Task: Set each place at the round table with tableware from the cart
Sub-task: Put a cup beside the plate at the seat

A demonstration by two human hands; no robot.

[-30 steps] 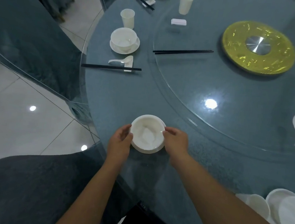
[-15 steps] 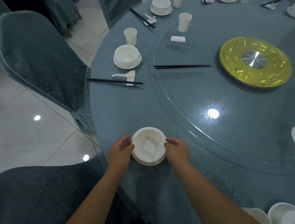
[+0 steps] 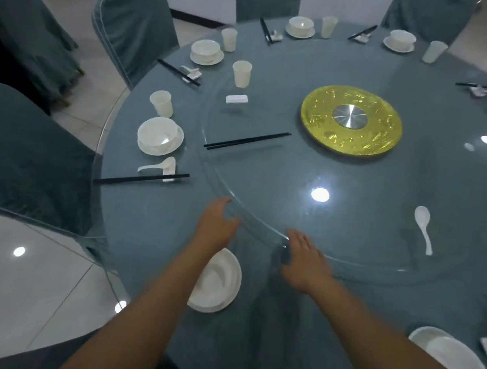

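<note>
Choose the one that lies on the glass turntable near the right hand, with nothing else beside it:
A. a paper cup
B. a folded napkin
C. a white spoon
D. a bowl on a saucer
C: the white spoon lies alone on the glass turntable, off to the side of the right hand, which is open at the turntable's near edge.

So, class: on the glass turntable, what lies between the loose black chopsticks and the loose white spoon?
In the head view, nothing stands between the chopsticks and the spoon: only bare glass turntable carrying a bright lamp reflection.
</note>
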